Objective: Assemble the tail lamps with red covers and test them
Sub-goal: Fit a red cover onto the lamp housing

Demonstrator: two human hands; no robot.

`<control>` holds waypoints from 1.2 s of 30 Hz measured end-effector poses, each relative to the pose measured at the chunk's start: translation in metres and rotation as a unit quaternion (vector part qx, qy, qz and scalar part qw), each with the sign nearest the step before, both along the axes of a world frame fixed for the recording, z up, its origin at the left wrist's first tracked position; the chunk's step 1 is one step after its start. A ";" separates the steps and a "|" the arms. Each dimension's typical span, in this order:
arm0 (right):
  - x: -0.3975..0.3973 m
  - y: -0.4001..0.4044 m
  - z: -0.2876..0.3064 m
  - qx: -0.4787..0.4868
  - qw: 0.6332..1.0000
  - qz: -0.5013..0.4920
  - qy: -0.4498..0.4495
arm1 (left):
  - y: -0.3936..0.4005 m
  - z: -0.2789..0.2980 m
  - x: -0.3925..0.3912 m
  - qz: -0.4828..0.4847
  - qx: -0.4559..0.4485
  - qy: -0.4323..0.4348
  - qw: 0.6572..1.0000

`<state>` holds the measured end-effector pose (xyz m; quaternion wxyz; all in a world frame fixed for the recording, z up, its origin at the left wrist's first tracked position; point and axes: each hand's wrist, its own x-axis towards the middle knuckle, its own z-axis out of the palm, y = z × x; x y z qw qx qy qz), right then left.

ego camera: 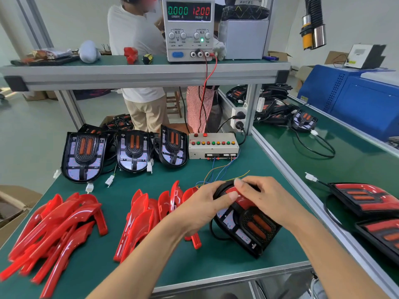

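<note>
Lower right of centre: lamp (248, 223) lies tilted on the green mat (194, 262), one end lifted under both hands. Left hand (203, 208) wraps the lamp's upper left edge, thumb pressed on the red cover (241, 199). Right hand (265, 197) curls over the top, fingertips pinching the same cover against the housing. The cover looks only part seated; how far its edge has caught is hidden by the fingers. Risks as I judge them: uneven thumb pressure could seat one end and leave the other proud, or crack the thin cover; the lamp, propped at an angle, could skid on the mat. Its black lead (213, 231) loops just beside the housing and could get trapped underneath. Loose covers (58, 225) at lower left, bare lamps (83, 157) at centre left, test box (212, 145) at centre; supply (189, 29) at top reads zero current, so nothing is under test yet.
</note>
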<state>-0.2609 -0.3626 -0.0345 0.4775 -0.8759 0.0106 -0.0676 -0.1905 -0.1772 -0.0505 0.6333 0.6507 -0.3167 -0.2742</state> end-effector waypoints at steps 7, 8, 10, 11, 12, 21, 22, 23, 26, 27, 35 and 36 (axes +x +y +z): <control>-0.009 -0.031 -0.003 0.027 0.999 0.032 0.032 | 0.004 0.003 0.003 0.002 -0.031 0.107 0.994; -0.013 -0.037 -0.004 0.044 0.998 0.032 0.041 | 0.004 0.004 0.004 0.006 -0.034 0.132 0.991; -0.025 -0.046 -0.011 0.086 0.994 0.040 0.054 | 0.004 0.004 0.006 0.014 -0.038 0.179 0.983; -0.030 -0.051 -0.016 0.103 0.992 0.044 0.057 | 0.004 0.004 0.008 0.020 -0.041 0.199 0.979; -0.034 -0.053 -0.022 0.119 0.990 0.045 0.058 | 0.003 0.004 0.009 0.027 -0.048 0.220 0.974; -0.047 -0.045 -0.052 0.290 0.957 -0.003 0.029 | -0.002 -0.001 0.012 0.056 -0.082 0.319 0.943; -0.047 -0.044 -0.053 0.314 0.949 -0.004 0.018 | -0.002 -0.002 0.013 0.060 -0.087 0.331 0.938; -0.046 -0.043 -0.055 0.322 0.947 -0.011 0.009 | -0.001 -0.002 0.013 0.059 -0.088 0.337 0.936; -0.042 -0.039 -0.060 0.294 0.954 -0.058 -0.011 | 0.000 -0.002 0.011 0.038 -0.077 0.300 0.950; -0.041 -0.038 -0.061 0.276 0.959 -0.065 -0.018 | 0.000 -0.003 0.011 0.043 -0.072 0.283 0.955; -0.044 -0.035 -0.059 0.243 0.966 -0.065 -0.052 | 0.000 -0.004 0.013 0.064 -0.061 0.265 0.960; -0.044 -0.035 -0.060 0.249 0.965 -0.066 -0.054 | -0.001 -0.004 0.013 0.064 -0.060 0.268 0.959</control>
